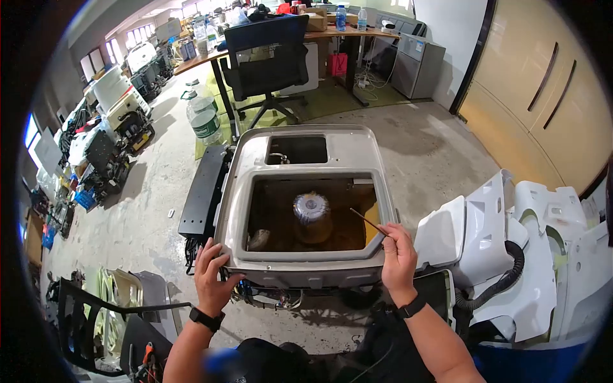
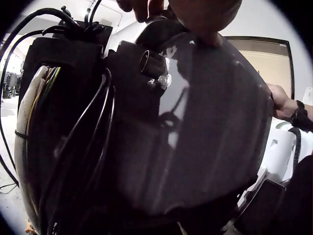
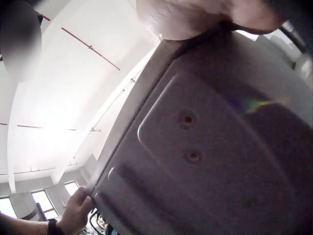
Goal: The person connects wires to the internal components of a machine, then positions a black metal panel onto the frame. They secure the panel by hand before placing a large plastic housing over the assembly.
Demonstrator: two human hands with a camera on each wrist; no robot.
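Note:
A grey tank (image 1: 306, 260) stands before me, a wide rectangular opening in its top. Brownish liquid (image 1: 281, 233) lies inside, and a round, clear-topped part (image 1: 311, 207) rises from the middle. My left hand (image 1: 214, 274) rests on the near left corner, fingers at the rim and thumb spread along the front. At the near right corner, my right hand (image 1: 399, 258) pinches a thin dark stick (image 1: 366, 220), whose far end reaches over the opening. Both wrist views look at the tank's dark outer wall (image 2: 210, 122); the right one shows two small holes in it.
A black box (image 1: 203, 191) with cables adjoins the tank's left side. White plastic shells (image 1: 485, 230) and a ribbed black hose (image 1: 501, 281) lie on the right. Beyond stand a large water bottle (image 1: 204, 118), an office chair (image 1: 268, 64) and a desk. Machines line the left wall.

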